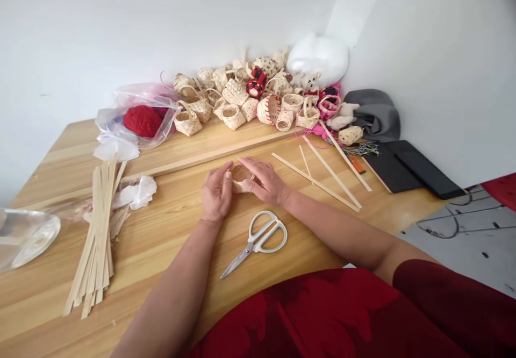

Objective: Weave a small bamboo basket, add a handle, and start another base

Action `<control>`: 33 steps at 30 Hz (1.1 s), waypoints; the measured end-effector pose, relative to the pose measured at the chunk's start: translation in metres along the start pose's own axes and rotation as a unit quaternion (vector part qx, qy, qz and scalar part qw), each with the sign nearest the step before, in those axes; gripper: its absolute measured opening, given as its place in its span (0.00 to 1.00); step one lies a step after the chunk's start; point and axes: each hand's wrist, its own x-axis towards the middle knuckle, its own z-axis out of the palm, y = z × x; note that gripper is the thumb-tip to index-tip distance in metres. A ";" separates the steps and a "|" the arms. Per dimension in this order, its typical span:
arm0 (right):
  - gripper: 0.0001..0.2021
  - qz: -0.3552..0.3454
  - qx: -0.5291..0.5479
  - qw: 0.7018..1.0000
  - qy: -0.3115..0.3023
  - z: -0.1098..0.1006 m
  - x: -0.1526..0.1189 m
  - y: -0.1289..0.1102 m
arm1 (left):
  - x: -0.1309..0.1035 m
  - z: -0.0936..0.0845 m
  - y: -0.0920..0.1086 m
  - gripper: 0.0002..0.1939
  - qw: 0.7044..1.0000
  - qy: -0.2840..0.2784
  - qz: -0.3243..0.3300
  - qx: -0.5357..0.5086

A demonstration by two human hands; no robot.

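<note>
A small woven basket (241,174) of pale strips sits at the middle of the wooden table, its open top facing up. My left hand (217,190) wraps its left side, thumb along the near edge. My right hand (266,179) curves round the other side, its fingers over the far rim and its thumb at the near wall. Much of the basket's wall is hidden by the hands. Scissors (261,235) with white handles lie just below, blades pointing toward the lower left. Several loose flat strips (316,181) rest to the right of my right hand.
Several small woven baskets (236,92) are heaped at the back. Red yarn (142,121) in a clear bag lies back left, above a bundle of strips (95,240). A long strip (217,154) crosses the table. A dark tablet (429,170) lies right; a clear container (28,237) is far left.
</note>
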 end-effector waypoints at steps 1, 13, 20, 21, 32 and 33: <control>0.29 0.003 0.016 1.000 0.021 -0.002 0.001 0.001 | 0.000 -0.001 0.000 0.22 1.000 0.025 -0.005 0.006; 0.13 0.381 -0.280 0.881 -0.004 -0.127 -0.031 0.011 | 0.008 0.000 -0.004 0.16 0.995 0.068 -0.059 0.036; 0.11 0.508 -0.324 0.796 -0.048 -0.185 -0.097 0.025 | 0.009 0.002 -0.010 0.17 0.994 0.040 -0.104 -0.021; 0.10 0.516 -0.326 0.790 -0.054 -0.186 -0.101 0.024 | 0.009 0.002 -0.010 0.17 0.993 0.038 -0.112 -0.027; 0.08 0.508 -0.358 0.780 -0.070 -0.189 -0.129 0.006 | 0.010 0.004 -0.017 0.17 0.986 0.031 -0.153 -0.060; 0.08 0.510 -0.356 0.780 -0.069 -0.191 -0.135 0.002 | 0.010 0.004 -0.018 0.17 0.985 0.030 -0.156 -0.062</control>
